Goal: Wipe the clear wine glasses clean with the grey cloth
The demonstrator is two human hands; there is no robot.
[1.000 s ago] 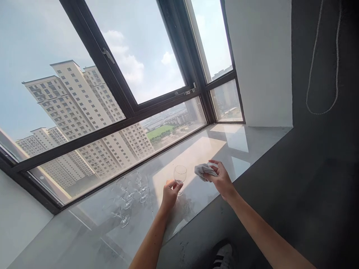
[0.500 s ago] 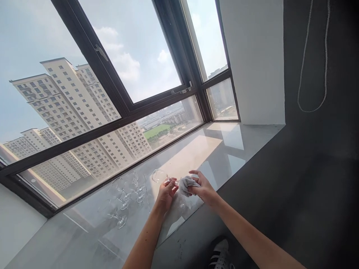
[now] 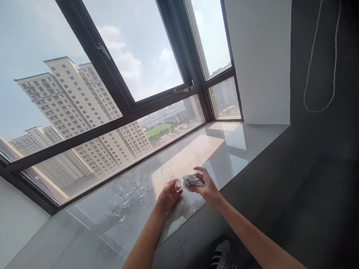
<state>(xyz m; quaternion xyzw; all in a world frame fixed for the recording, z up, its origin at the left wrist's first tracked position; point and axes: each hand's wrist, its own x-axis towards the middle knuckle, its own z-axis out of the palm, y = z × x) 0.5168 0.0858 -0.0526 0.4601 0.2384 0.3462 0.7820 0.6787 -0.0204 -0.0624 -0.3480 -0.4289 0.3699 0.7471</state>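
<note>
No readable text, labels, numbers or signs

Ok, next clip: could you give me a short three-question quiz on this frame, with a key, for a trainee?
1. Multiple choice: what is in the left hand? A) a hanging cord B) a stemmed glass C) a window handle
2. True or false: the right hand holds nothing.
3. Fill in the blank: in the picture, the other glasses on the sill are to the ____ of the left hand.

Key:
1. B
2. False; it holds a bunched pale grey cloth.
3. left
</note>
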